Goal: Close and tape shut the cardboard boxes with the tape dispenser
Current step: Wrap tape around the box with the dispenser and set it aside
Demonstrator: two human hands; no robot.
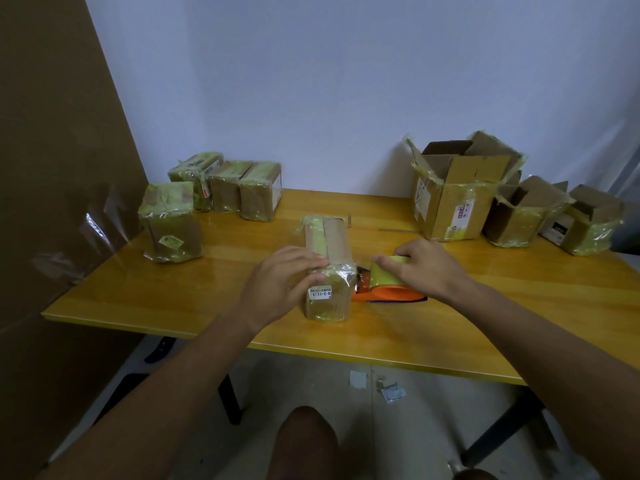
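Cardboard box [327, 268], light, stiff, tape-slick: our left hand [284, 282] presses spread fingers on its top; just right, our right hand [426, 268] grips the dispenser [388, 287] on the bench [207, 289]. Hold edges, we judge.

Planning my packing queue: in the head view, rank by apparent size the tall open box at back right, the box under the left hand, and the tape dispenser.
1. Tall open box, largest, though farthest away.
2. Box under the left hand.
3. Tape dispenser, smallest, partly covered by the right hand.
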